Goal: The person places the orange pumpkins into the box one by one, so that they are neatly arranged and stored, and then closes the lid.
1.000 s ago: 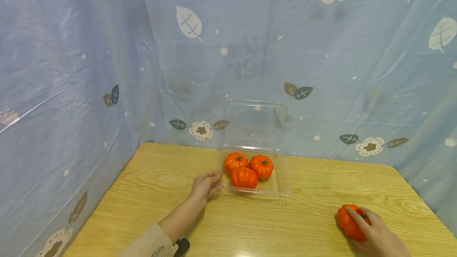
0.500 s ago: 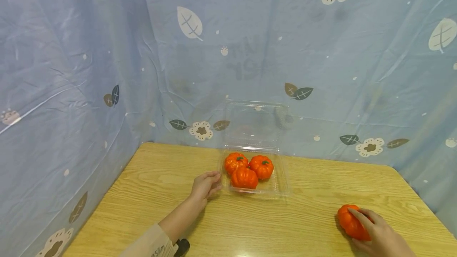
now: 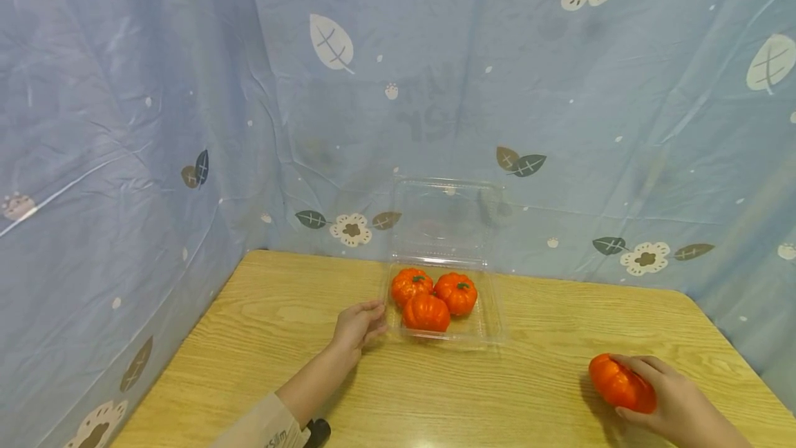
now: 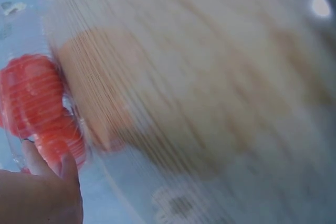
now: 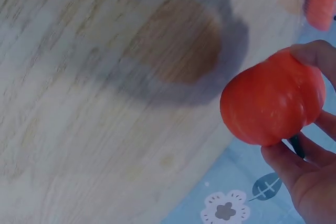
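Note:
My right hand (image 3: pixel 674 399) grips a small orange pumpkin (image 3: pixel 622 384) at the right of the table. In the right wrist view the same pumpkin (image 5: pixel 273 98) is tilted, its dark green stem toward the palm and its shadow apart on the wood. On the left, my left hand (image 3: pixel 357 327) touches the left side of a clear plastic clamshell box (image 3: pixel 491 310), fingers lightly bent. Three more orange pumpkins (image 3: pixel 425 312) sit together in the box's left and middle part. In the left wrist view the fingers (image 4: pixel 37 158) reach the box beside the pumpkins.
The box's clear lid (image 3: pixel 441 220) stands raised against the blue patterned curtain (image 3: pixel 311 123) behind the table. Bare wood of the table (image 3: pixel 485 393) lies between the box and the right hand. A dark strap piece (image 3: pixel 318 432) shows at the left wrist.
My right hand has tightened round the pumpkin, tilted it and raised it from the table, and its stem no longer shows in the head view. The left hand and box stay in place.

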The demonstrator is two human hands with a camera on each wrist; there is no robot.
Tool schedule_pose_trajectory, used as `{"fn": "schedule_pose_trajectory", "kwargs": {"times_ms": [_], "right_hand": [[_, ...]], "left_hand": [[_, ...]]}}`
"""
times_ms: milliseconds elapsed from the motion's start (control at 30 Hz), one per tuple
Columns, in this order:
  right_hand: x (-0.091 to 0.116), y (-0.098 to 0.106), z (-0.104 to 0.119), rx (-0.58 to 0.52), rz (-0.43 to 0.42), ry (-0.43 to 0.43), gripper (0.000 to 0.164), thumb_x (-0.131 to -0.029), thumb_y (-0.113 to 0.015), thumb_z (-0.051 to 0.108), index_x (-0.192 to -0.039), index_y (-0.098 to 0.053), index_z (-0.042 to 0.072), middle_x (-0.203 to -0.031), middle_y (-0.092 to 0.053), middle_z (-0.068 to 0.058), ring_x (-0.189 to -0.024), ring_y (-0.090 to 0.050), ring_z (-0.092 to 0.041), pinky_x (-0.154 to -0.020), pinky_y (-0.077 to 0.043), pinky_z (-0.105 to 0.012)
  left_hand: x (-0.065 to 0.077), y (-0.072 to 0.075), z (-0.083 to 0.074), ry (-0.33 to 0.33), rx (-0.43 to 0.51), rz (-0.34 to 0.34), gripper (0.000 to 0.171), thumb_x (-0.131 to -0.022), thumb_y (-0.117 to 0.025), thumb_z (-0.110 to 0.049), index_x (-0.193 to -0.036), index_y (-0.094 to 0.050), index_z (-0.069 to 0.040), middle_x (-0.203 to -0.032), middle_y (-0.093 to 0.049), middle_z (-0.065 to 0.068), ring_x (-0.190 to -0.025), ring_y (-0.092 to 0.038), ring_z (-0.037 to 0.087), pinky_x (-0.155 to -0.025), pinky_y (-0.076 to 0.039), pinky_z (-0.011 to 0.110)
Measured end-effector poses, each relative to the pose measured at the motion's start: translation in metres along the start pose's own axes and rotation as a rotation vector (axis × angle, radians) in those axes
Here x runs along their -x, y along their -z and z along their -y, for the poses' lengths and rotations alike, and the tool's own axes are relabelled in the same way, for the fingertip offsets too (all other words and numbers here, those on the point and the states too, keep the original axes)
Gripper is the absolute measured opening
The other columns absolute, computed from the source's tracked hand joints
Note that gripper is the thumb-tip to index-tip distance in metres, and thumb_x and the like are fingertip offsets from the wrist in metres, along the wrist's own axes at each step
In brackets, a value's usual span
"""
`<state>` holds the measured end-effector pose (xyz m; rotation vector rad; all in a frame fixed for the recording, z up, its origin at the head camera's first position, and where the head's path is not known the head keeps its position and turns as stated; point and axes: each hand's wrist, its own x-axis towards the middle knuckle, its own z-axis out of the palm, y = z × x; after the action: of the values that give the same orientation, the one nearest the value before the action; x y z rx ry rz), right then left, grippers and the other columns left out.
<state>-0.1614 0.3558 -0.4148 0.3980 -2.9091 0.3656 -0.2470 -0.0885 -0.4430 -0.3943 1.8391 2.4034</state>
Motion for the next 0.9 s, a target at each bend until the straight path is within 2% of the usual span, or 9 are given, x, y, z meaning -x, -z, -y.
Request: {"fn": "schedule_pose_trajectory", "kwargs": {"times_ms": [133,267,400,600,733,900], "right_hand": [[-0.001,0.004,-0.001,-0.020,0.031,0.011,0.069,-0.055,-0.087,0.029,-0.111,-0.060,0.001,-0.100,-0.059,-0.017,-0.077,-0.056,-0.024,-0.055,-0.051,-0.030],[-0.004,0.009,-0.004,-0.060,0.025,0.085,0.067,-0.056,-0.087,0.029,-0.110,-0.060,0.000,-0.101,-0.060,-0.017,-0.075,-0.054,-0.008,-0.052,-0.048,-0.020],[-0.009,0.015,-0.007,-0.121,0.038,0.177,0.064,-0.060,-0.086,0.025,-0.110,-0.058,-0.003,-0.099,-0.060,-0.018,-0.074,-0.048,0.007,-0.051,-0.049,-0.016],[-0.014,0.020,-0.005,-0.163,0.054,0.255,0.063,-0.063,-0.085,0.024,-0.112,-0.057,-0.004,-0.099,-0.060,-0.019,-0.078,-0.050,0.008,-0.052,-0.050,-0.015],[-0.019,0.020,-0.001,-0.170,0.055,0.294,0.061,-0.063,-0.084,0.024,-0.111,-0.058,-0.003,-0.097,-0.062,-0.013,-0.079,-0.050,0.008,-0.053,-0.051,-0.014],[-0.030,0.020,0.008,-0.147,0.035,0.340,0.062,-0.061,-0.085,0.027,-0.112,-0.059,0.002,-0.096,-0.062,-0.005,-0.082,-0.053,0.004,-0.054,-0.051,-0.015]], "left_hand": [[0.001,0.001,0.000,0.002,0.001,0.007,0.033,-0.089,-0.057,-0.002,-0.117,-0.051,0.014,-0.096,-0.063,0.012,-0.078,-0.061,0.012,-0.074,-0.058,0.024],[0.001,0.001,-0.001,0.000,0.000,0.010,0.033,-0.089,-0.057,-0.003,-0.117,-0.051,0.014,-0.096,-0.064,0.011,-0.078,-0.061,0.012,-0.074,-0.058,0.024],[0.002,0.001,-0.001,-0.001,-0.002,0.009,0.032,-0.089,-0.057,-0.003,-0.116,-0.052,0.013,-0.098,-0.064,0.012,-0.079,-0.061,0.012,-0.074,-0.058,0.024],[0.000,0.000,-0.001,-0.002,-0.013,0.012,0.032,-0.089,-0.056,-0.003,-0.116,-0.052,0.013,-0.101,-0.063,0.015,-0.080,-0.061,0.013,-0.073,-0.058,0.023],[0.000,0.001,0.000,-0.003,-0.015,0.009,0.032,-0.089,-0.056,-0.003,-0.116,-0.052,0.013,-0.103,-0.063,0.017,-0.081,-0.062,0.014,-0.073,-0.058,0.023],[0.001,0.001,-0.001,-0.010,-0.009,0.023,0.034,-0.089,-0.057,-0.003,-0.119,-0.050,0.014,-0.100,-0.064,0.013,-0.079,-0.061,0.012,-0.075,-0.058,0.025]]}}
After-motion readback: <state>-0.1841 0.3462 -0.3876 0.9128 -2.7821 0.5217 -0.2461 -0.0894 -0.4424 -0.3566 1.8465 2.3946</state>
